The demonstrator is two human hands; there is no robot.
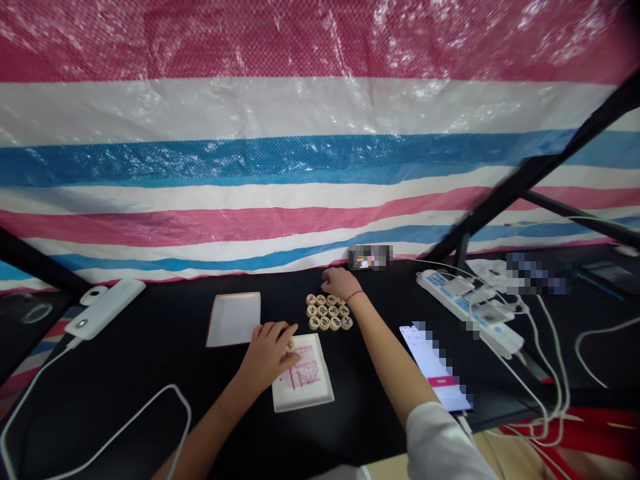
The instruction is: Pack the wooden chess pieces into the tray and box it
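Round pale Chinese chess pieces (324, 311) with red or dark characters stand in three rows on the black table. My right hand (341, 284) reaches over the back of these rows. Its fingers are curled down and closed, and whatever lies under the fingertips is hidden. Over the upper left corner of a white box (305, 387) with a red grid drawing, my left hand (269, 352) has its thumb and fingers around a single chess piece (290, 345). To the left of the box lies a shallow open lid (234, 320), white inside with a brown rim.
A phone (370, 257) leans at the back against a striped plastic sheet (240, 227). On the right are a lit phone (435, 370) and a power strip (467, 310) with plugs and white cables. A white device (106, 312) with a cable sits on the left.
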